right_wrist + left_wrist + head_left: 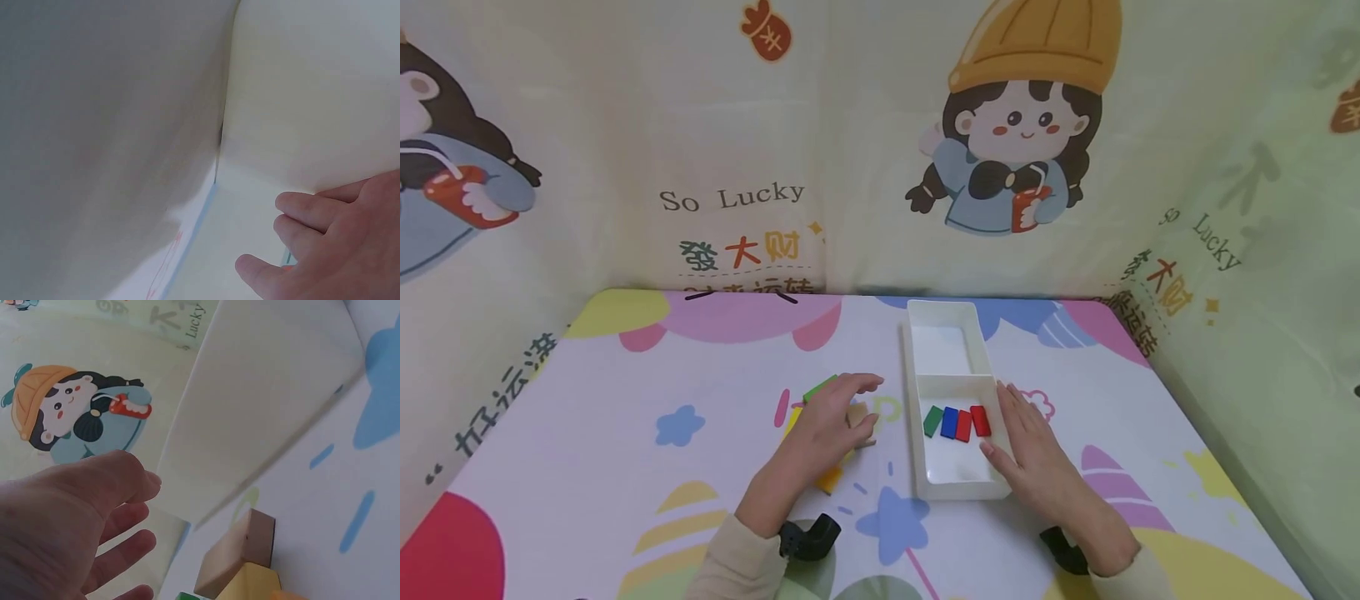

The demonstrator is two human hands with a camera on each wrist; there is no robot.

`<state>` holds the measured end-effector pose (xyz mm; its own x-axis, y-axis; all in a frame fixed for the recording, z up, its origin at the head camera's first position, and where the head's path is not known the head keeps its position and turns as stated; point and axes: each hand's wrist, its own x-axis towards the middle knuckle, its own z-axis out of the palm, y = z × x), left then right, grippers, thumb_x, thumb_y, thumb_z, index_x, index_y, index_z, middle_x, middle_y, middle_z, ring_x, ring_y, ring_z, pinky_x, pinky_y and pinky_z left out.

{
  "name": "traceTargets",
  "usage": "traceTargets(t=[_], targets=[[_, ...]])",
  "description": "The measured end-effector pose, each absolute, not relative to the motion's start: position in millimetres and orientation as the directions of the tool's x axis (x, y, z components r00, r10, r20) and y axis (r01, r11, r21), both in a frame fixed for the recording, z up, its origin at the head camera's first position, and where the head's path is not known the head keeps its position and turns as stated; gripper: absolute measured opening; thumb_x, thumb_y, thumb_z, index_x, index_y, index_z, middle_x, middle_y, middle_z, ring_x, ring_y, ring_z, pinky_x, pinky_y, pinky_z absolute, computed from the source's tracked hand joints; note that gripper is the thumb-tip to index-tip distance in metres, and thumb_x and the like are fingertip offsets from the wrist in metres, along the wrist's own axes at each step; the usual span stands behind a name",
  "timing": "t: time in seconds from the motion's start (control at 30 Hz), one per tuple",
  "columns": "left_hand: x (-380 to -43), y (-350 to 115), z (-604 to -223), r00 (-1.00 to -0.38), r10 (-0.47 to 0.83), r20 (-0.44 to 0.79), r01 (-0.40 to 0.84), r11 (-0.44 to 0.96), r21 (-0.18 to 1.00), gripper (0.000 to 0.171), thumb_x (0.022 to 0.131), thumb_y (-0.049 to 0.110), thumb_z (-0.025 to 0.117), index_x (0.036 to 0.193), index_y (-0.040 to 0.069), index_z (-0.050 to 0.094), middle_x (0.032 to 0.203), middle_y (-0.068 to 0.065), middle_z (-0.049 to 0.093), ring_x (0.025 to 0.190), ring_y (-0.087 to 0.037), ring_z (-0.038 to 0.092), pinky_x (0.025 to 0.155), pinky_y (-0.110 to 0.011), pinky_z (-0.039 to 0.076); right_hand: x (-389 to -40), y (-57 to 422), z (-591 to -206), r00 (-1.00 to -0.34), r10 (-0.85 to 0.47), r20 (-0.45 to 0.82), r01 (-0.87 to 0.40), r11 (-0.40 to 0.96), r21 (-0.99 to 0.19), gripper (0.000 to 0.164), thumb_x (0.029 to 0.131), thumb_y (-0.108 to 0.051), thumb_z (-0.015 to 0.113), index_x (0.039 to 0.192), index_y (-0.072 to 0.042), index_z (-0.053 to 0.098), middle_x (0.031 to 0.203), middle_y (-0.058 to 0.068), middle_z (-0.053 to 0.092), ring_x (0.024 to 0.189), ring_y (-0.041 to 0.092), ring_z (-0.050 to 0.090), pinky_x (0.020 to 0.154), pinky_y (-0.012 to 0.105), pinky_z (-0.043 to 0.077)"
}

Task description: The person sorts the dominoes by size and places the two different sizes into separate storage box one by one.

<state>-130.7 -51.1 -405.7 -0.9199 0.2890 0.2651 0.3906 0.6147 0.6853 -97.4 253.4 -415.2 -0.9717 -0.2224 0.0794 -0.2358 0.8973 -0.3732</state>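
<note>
Pinching the tan rectangular wooden block (232, 553) by its sides, clear of the yellow wooden block (250, 582), would likely work best, with the white two-compartment tray (958, 471) kept steady. The left hand (823, 429) hovers by these blocks on the desk (587, 433) left of the tray, thumb and fingers apart, nothing visibly held. The right hand (1036, 450) lies along the tray's right wall, fingers straight, thumb over the rim.

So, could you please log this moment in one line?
left hand: empty, by loose blocks | right hand: at white tray | near compartment: four coloured blocks
</note>
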Motion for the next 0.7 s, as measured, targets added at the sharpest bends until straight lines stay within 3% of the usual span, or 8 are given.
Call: traceTargets(t=[0.7], targets=[[-132.7,-56.0,-422.2,-0.938,0.275,0.212,0.343,0.638,0.689,0.053,0.084,0.015,0.077,0.133,0.016,0.057,0.124,-0.005,0.065,0.114,-0.022,0.06,0.094,-0.039,0.055,-98.0,253.1,-416.9,-0.971,-0.226,0.073,-0.236,0.893,-0.382,0.089,0.094,-0.05,0.055,0.161,-0.017,0.006,0.166,0.017,0.013,0.15,0.042,0.015,0.109,0.074,0.022]])
